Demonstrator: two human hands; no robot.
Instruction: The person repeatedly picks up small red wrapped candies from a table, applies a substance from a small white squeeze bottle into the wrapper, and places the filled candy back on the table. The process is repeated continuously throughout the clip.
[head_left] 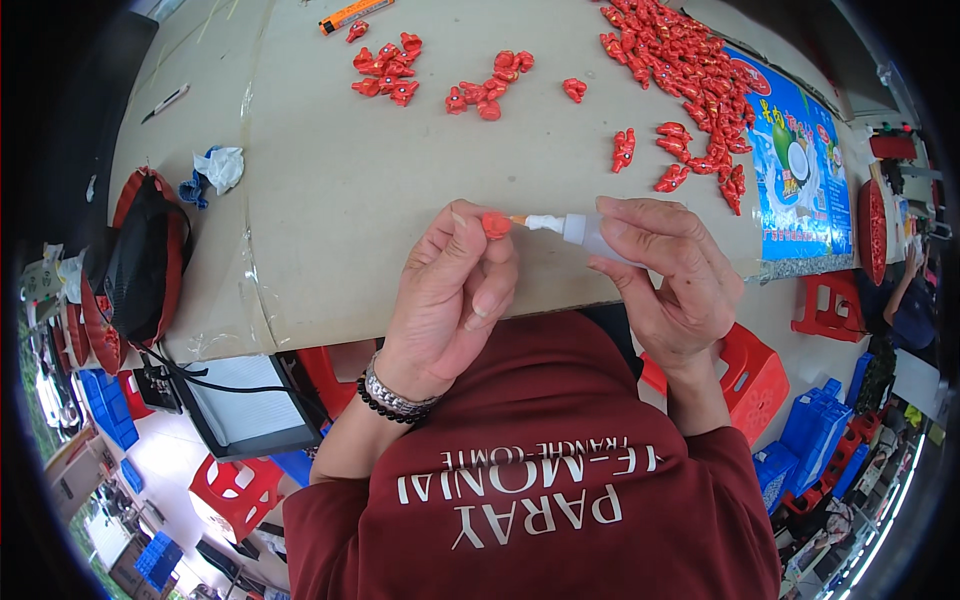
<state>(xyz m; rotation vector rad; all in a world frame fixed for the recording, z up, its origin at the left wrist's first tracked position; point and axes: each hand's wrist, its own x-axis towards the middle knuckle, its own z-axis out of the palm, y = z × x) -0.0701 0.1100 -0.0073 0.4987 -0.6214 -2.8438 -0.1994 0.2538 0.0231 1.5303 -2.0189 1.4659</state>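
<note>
Between the thumb and fingers of my left hand (455, 285) is a small red figurine (496, 225), held over the table's near edge. My right hand (672, 265) grips a small translucent squeeze bottle (598, 238) lying sideways, its white neck and narrow orange-brown tip pointing left. That tip meets the figurine or sits right beside it; I cannot tell which. Farther off on the tabletop lie several similar red figurines (490, 92) in small groups, and a large heap of them (690, 75) spreads at the far right.
The tan table (330, 220) carries an orange box-cutter-like strip (355, 15), a pen (166, 103) and crumpled tissue (220, 168). A blue printed sheet (800, 160) lies at right. A black-and-red bag (145, 260) rests at the left edge. Red stools (755, 380) and blue crates (808, 435) stand below.
</note>
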